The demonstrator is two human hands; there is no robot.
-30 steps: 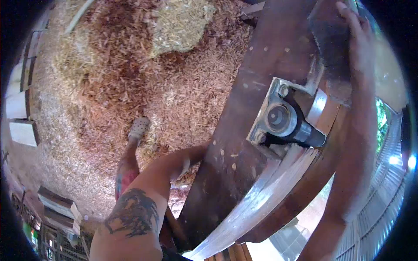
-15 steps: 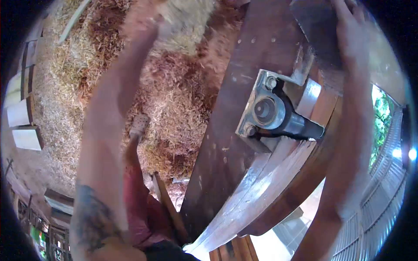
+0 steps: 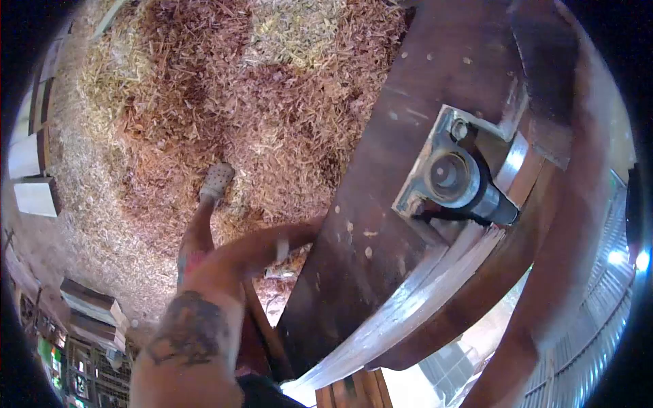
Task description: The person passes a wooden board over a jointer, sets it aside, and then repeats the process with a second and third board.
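My left forearm (image 3: 262,248) crosses low to the right, and its hand passes out of sight behind the edge of a dark wooden panel (image 3: 347,238). Along the right side rises my right arm (image 3: 561,204), blurred, towards the top of a dark board (image 3: 544,68); its fingers cannot be made out. Between the arms, a metal bearing housing (image 3: 449,180) with a round shaft end is bolted to the panel. Beside it a short dark cylinder (image 3: 496,207) points right. Below runs a curved, shiny wooden rim (image 3: 394,306).
Wood shavings (image 3: 272,143) cover the ground on the left. A foot in a light clog (image 3: 218,180) stands on them. Stacked timber blocks (image 3: 92,309) lie at lower left, with a pale block (image 3: 37,197) farther up. Corrugated sheeting (image 3: 592,292) is on the right.
My left hand has swung down from the shavings at the top to behind the panel's edge. My right hand has slipped from clear view at the top. The view has shifted slightly.
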